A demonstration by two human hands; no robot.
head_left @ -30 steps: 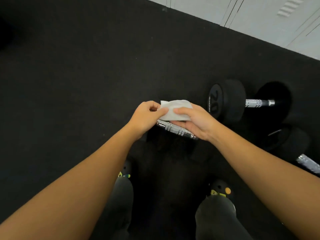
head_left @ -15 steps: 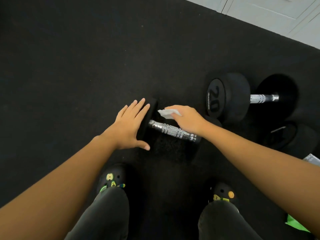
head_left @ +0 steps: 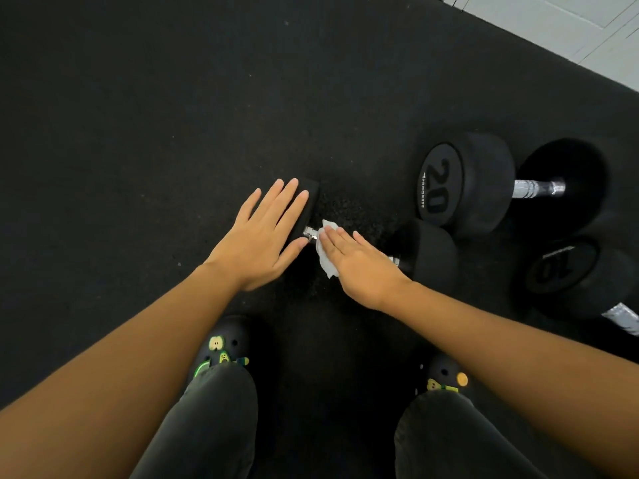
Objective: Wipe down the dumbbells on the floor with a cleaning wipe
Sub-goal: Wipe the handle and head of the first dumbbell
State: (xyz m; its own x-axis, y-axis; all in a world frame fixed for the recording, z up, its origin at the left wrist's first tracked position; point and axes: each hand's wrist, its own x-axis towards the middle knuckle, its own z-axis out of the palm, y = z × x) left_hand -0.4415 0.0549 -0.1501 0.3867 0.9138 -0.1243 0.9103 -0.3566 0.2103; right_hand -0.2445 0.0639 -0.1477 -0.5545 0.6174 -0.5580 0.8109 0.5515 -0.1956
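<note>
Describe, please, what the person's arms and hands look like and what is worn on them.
Both forearms are bare to the frame edge, with no sleeves showing. The left hand and right hand wear no gloves, and no rings, watch or bracelet show. The fingernails look short and unpainted.

Your left hand (head_left: 261, 238) lies flat at frame center, palm down, fingers straight and spread toward the upper right. Your right hand (head_left: 359, 266) sits just beside it, palm down, fingers extended toward the upper left. Both forearms rise from the lower corners.
</note>
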